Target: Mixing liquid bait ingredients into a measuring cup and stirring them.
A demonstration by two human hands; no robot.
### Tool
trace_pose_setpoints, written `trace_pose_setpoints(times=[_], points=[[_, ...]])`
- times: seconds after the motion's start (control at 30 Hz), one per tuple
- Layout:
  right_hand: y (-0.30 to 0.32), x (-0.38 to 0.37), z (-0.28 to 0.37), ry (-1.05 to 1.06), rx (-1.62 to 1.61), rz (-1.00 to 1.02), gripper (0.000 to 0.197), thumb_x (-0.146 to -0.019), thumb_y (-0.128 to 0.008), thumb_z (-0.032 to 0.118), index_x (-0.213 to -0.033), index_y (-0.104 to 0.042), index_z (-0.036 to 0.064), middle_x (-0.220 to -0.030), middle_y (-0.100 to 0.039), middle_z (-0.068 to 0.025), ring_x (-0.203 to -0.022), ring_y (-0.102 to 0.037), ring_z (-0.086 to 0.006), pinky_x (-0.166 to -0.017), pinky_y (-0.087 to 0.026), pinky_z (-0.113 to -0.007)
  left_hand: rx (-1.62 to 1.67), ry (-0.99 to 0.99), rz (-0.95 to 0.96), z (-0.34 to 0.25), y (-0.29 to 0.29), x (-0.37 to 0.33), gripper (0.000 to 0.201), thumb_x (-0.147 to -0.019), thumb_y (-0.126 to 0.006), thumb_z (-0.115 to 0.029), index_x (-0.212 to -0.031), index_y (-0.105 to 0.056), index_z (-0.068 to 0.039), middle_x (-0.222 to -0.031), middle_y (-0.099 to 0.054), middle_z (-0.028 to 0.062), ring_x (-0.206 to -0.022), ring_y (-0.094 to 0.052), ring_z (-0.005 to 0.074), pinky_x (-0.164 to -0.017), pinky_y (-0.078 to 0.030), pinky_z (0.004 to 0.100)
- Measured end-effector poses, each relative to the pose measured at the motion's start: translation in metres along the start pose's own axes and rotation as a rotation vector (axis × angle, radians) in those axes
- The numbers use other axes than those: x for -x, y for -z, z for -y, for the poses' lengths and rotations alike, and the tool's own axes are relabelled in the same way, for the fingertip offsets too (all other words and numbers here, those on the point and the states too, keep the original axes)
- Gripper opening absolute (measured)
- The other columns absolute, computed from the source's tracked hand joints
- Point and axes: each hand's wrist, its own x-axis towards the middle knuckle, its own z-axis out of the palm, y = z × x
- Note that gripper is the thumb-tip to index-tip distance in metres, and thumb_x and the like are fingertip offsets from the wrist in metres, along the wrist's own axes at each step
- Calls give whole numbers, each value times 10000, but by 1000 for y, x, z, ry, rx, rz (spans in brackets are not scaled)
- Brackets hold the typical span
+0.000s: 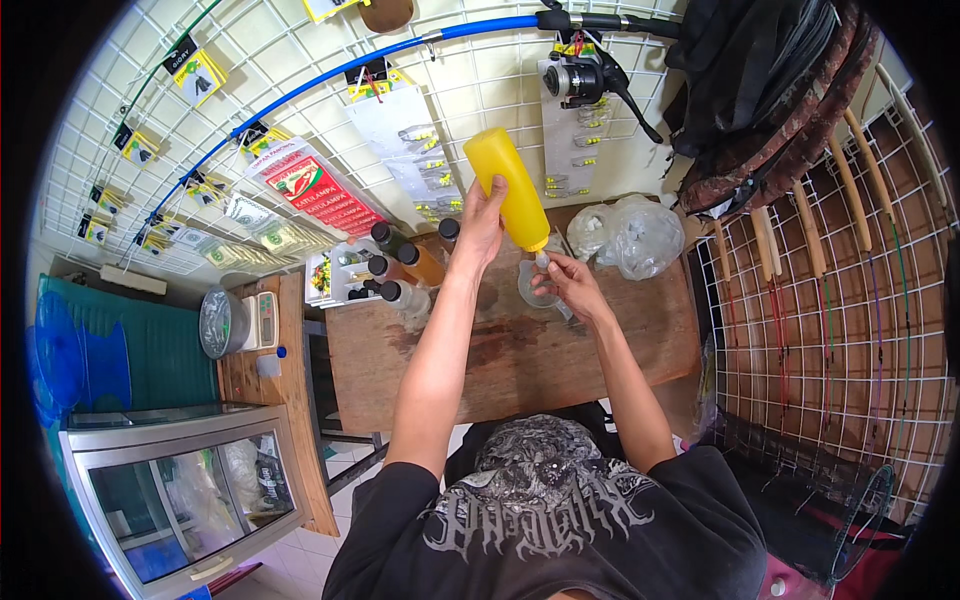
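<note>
My left hand (484, 228) is closed around a yellow squeeze bottle (510, 190), tilted with its nozzle end down and toward me. My right hand (572, 286) is pinched at the nozzle tip, by a small whitish piece (542, 259); whether that piece is a cap or part of the nozzle is unclear. Behind these fingers, on the wooden table (480, 360), sits a clear plastic cup or bag (530, 288), partly hidden. Left of my left forearm stand several dark-capped bottles, among them an orange-brown one (424, 264) and a clear one (405, 298).
Knotted clear plastic bags (645, 238) lie at the table's back right. A white organizer (345, 272) stands at the back left. Farther left are a kitchen scale (262, 320) and a glass-fronted display case (190, 490). A blue fishing rod (340, 85) crosses the wall grid above.
</note>
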Motion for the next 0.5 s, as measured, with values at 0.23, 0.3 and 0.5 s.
trace_pose_setpoints(times=[0.23, 0.3, 0.5], points=[[-1, 1, 1, 5, 5, 4, 377, -1084, -483, 121, -1423, -525, -40, -1211, -647, -107, -977, -658, -178, -810, -604, -339, 29, 20, -1, -1, -2, 2, 458, -1015, -616, -409, -1304, -543, -61, -1092, -633, 0, -978, -605, 98, -836, -503, 288], [1, 1, 0, 9, 5, 7, 378, -1084, -480, 120, -1424, -523, -41, -1210, -647, -107, -978, -658, -178, -811, -604, -339, 36, 16, -6, 0, -2, 2, 453, -1018, -612, -403, -1305, -542, -61, -1092, -634, 3, -980, -606, 98, -836, -505, 289], [3, -1, -3, 16, -12, 11, 385, -1084, -479, 117, -1429, -514, -50, -1208, -646, -118, -978, -660, -186, -810, -605, -344, 43, 20, -11, 0, -1, 2, 430, -1029, -600, -388, -1300, -545, -59, -1087, -636, 6, -970, -610, 97, -823, -512, 285]])
